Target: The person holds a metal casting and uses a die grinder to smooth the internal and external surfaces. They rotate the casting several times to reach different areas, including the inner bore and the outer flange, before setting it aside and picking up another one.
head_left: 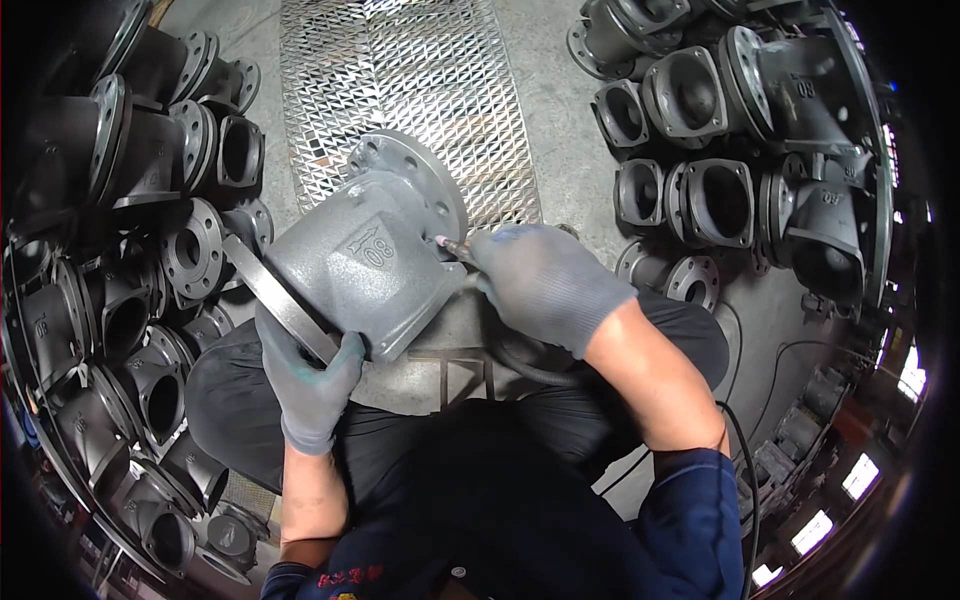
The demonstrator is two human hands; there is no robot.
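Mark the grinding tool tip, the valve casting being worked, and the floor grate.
grinding tool tip [440, 241], head view, small pink stone at the end.
valve casting [365, 275], head view, flat grey side.
floor grate [400, 70], head view, bare mesh.

My right hand [545, 285] hides most of the grinding tool [452, 247]; I see only its tip. The valve casting [365, 265] covers my left hand's [308, 385] fingertips and whatever supports it.

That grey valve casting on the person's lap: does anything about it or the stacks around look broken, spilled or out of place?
Nothing stands out. The valve casting looks whole, gripped at its flange by the left hand while the right hand presses a small grinding tool against it. The piled castings lie jumbled but undamaged.
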